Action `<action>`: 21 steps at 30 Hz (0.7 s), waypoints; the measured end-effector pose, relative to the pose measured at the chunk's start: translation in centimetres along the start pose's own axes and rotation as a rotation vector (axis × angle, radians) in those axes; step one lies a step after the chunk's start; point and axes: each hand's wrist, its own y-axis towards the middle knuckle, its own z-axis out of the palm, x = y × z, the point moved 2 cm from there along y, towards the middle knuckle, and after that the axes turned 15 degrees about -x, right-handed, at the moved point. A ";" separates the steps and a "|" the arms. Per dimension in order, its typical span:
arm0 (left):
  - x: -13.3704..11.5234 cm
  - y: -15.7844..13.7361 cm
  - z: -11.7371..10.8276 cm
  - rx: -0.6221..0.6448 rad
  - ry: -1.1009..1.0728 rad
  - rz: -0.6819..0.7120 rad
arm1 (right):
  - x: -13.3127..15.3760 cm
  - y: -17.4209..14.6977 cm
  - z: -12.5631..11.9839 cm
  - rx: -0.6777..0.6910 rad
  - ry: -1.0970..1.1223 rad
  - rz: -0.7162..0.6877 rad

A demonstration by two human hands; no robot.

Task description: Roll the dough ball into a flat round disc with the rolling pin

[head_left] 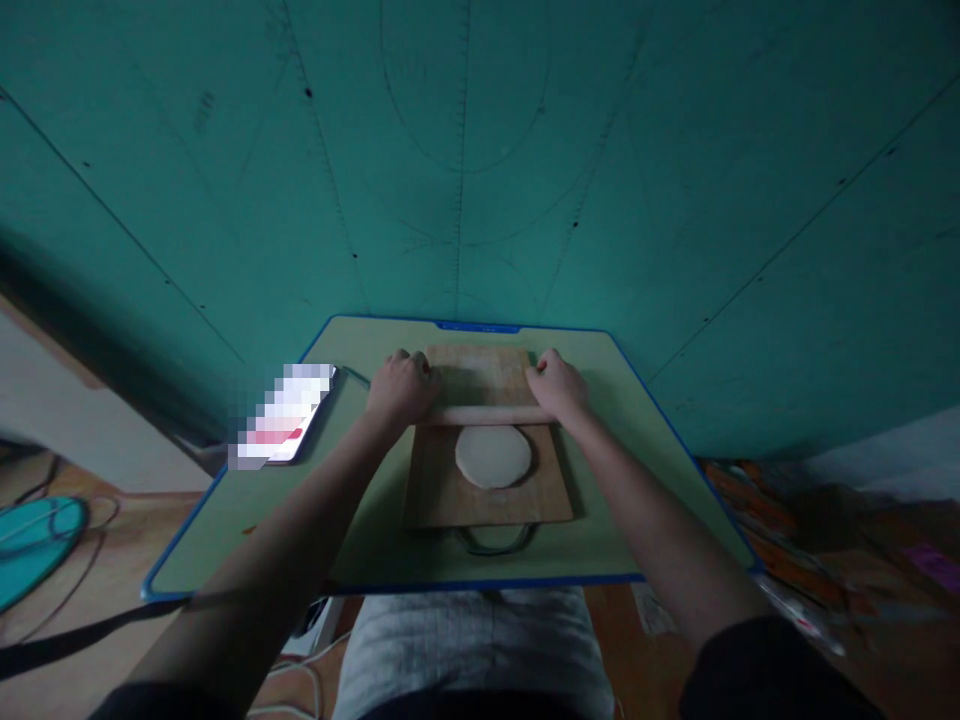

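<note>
A wooden rolling pin (491, 415) lies crosswise over a wooden cutting board (435, 490). My left hand (405, 385) is closed around its left end, and my right hand (559, 385) grips the right end. Just on the near side of the pin, a flat round sheet of pale dough (493, 456) rests on the board. The pin is at or just beyond the dough's far edge; whether they touch I cannot tell. Pale, flour-like marks show on the far half of the board.
The board lies on a pale green table (300, 540) with a blue rim. A lit phone (300, 420) is at the left, near a thin dark stick (355, 377). A dark loop handle (495, 548) extends from the board's near edge. Behind the table stands a green wall (465, 200).
</note>
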 end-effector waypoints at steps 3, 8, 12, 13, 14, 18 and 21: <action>0.0 0.6 0.3 0.003 0.002 -0.002 | 0.3 0.7 0.4 -0.022 0.003 0.002; 0.2 0.2 0.2 -0.013 0.002 -0.007 | 0.6 0.3 0.0 -0.029 0.047 -0.062; 0.6 -2.3 0.0 -0.017 -0.038 0.047 | -0.2 -2.0 -0.6 -0.026 0.087 -0.146; 0.7 -3.2 -0.1 -0.023 -0.055 0.077 | -0.6 -2.7 -0.7 -0.018 0.096 -0.166; 0.8 -4.2 -0.2 -0.035 -0.072 0.112 | -1.0 -3.6 -0.8 -0.012 0.107 -0.191; 0.8 -8.0 -0.7 -0.174 -0.112 0.212 | -2.8 -6.6 -1.0 -0.065 0.177 -0.354; 0.5 -9.8 -1.1 -0.202 -0.090 0.211 | -3.7 -8.4 -1.3 -0.115 0.221 -0.460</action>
